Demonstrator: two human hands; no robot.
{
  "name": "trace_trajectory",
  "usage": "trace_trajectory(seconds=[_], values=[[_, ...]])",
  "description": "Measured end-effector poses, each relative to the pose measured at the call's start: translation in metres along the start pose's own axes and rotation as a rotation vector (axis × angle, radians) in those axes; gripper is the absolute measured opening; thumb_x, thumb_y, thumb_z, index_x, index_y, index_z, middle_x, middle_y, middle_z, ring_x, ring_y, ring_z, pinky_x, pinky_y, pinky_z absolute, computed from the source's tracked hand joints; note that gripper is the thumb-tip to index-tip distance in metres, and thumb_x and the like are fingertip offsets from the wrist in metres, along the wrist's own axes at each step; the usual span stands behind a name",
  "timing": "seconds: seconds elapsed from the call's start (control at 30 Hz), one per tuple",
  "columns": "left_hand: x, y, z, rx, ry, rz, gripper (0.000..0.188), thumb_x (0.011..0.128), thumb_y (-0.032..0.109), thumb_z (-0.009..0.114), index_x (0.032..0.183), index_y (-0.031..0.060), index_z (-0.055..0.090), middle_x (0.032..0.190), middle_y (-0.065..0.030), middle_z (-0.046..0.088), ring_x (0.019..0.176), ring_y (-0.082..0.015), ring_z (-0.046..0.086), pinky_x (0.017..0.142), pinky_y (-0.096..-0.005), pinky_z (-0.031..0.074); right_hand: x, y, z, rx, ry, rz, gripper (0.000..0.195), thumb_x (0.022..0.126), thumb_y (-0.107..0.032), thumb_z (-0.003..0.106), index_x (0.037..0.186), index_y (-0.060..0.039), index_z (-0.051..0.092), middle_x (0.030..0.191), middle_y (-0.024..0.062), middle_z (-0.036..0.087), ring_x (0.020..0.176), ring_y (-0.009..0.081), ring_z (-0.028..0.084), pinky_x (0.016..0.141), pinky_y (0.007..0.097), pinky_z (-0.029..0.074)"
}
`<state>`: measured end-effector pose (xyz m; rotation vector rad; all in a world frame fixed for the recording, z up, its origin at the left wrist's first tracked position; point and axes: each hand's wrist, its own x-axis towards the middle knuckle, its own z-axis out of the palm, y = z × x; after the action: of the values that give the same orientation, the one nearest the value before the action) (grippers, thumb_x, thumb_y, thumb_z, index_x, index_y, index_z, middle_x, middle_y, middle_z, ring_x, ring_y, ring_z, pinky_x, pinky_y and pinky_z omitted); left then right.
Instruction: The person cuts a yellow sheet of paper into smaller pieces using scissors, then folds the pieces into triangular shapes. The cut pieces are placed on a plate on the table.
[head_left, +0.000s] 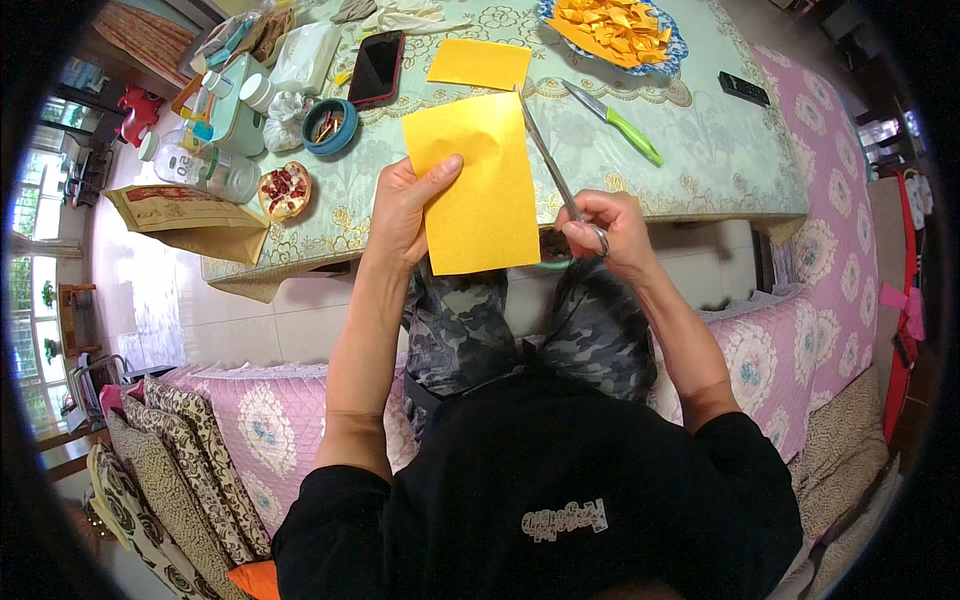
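My left hand (405, 206) grips a sheet of yellow paper (480, 202) by its left side, thumb flat on the front. The sheet is held up above the table's front edge and my lap. In my right hand (611, 229) is a pair of metal scissors (551, 161), fingers in the handle loops. Their blades point up and left along the sheet's right edge, with the tips by its top right corner. Whether the blades touch the paper I cannot tell. Just beyond lies another yellow-orange piece of paper (480, 64) on the tablecloth (360, 180).
A green-handled knife (619, 124) lies right of the scissors. Behind it stands a blue-patterned plate (679, 56) of folded orange paper pieces (615, 30). Leftward are a smartphone (376, 67), a blue bowl (330, 127), a cut pomegranate (285, 191) and a plastic bottle (206, 169).
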<state>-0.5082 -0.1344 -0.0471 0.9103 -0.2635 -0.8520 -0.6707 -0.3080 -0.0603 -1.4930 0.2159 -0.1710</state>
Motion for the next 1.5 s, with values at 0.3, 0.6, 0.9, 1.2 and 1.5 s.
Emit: trace_trajectory(seconds=[0.3,0.6,0.9,1.2,1.5], values=[[0.008,-0.008,-0.011,-0.044,0.041,0.013,0.021,0.083,0.006,0.059,0.101,-0.0053,0.057,0.096,-0.0137,0.063,0.082,-0.0189,0.063,0.072,-0.0301,0.053,0.023,0.003,-0.007,-0.113,0.251,0.138,0.019,0.079,-0.018,0.067,0.075,-0.0006,0.062,0.052,-0.0022,0.053,0.045,0.0027,0.043,0.042,0.0191,0.030],[0.022,-0.022,-0.037,-0.124,0.072,-0.010,0.022,0.084,0.005,0.057,0.102,-0.0052,0.055,0.098,-0.0142,0.062,0.086,-0.0208,0.062,0.076,-0.0313,0.052,0.062,0.060,-0.081,-1.037,0.361,0.252,0.036,0.067,-0.042,0.071,0.066,-0.0071,0.063,0.056,0.0098,0.059,0.052,0.0272,0.057,0.049,0.0376,0.043],[0.032,-0.034,-0.061,-0.173,0.072,-0.039,0.021,0.085,0.006,0.054,0.104,-0.0031,0.054,0.099,-0.0122,0.062,0.088,-0.0196,0.062,0.078,-0.0301,0.051,0.071,0.045,-0.092,-1.202,0.356,0.275,0.035,0.062,-0.039,0.075,0.070,-0.0074,0.062,0.068,0.0105,0.063,0.065,0.0282,0.060,0.056,0.0385,0.045],[0.038,-0.033,-0.093,-0.200,0.270,0.094,0.022,0.078,-0.004,0.053,0.100,-0.0041,0.056,0.100,-0.0137,0.061,0.092,-0.0239,0.060,0.085,-0.0352,0.048,0.073,0.061,-0.106,-1.086,0.348,0.165,0.029,0.060,-0.028,0.074,0.072,-0.0067,0.060,0.070,0.0119,0.062,0.068,0.0298,0.060,0.059,0.0389,0.045],[0.029,-0.003,-0.092,-0.086,0.041,0.431,0.015,0.078,0.007,0.056,0.089,0.0051,0.066,0.119,-0.0176,0.053,0.111,-0.0258,0.051,0.096,-0.0375,0.038,0.068,0.060,-0.059,-1.070,0.508,-0.368,0.011,0.075,-0.013,0.058,0.082,-0.0057,0.062,0.079,0.0119,0.062,0.069,0.0309,0.060,0.062,0.0396,0.047]])
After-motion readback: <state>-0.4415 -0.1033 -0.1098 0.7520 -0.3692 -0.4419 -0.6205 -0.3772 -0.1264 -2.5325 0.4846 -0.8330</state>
